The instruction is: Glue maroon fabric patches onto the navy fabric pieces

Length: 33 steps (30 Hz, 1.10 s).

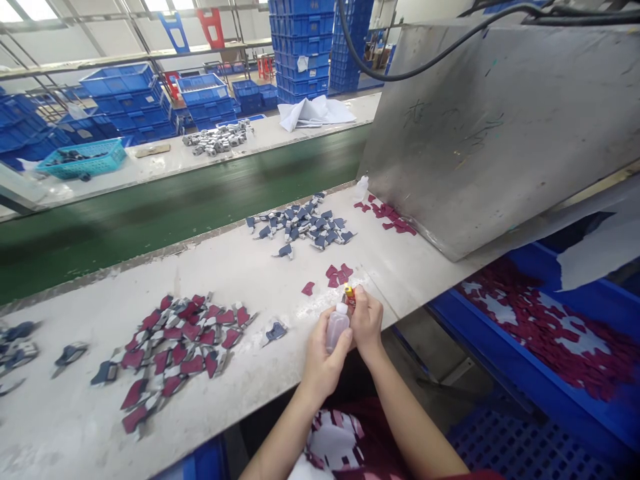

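One bottle sits wrapped in the left hand; beside it, the right hand pinches a yellow-topped container, burgundy pieces just beyond. Lining both up seems the step; next calls for steadiness.

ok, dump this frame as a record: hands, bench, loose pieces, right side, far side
left hand: bottle, pale cap
right hand: small item, yellow top, red body; type unclear
bench: maroon-topped parts at left, navy-topped parts farther back
loose pieces: maroon, just beyond hands; more by metal panel
right side: blue bin holding maroon pieces
far side: green strip, then grey parts, teal basket, blue crates
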### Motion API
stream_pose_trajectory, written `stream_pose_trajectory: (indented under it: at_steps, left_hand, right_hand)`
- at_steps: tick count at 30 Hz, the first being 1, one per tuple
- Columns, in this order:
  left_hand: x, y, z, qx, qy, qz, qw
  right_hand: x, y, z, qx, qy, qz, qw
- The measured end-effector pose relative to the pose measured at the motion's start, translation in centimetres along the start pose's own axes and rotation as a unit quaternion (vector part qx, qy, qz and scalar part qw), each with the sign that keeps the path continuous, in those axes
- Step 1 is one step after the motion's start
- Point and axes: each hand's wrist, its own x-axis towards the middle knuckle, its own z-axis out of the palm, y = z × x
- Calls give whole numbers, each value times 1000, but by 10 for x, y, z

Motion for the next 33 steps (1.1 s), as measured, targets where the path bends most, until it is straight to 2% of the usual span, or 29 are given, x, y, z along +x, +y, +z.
stream_pose_trajectory:
  at_steps: [33]
  left_hand:
    - [0,1,0,6,3,13,1000]
  right_hand:
    - [1,-5,0,-1,-3,5,1000]
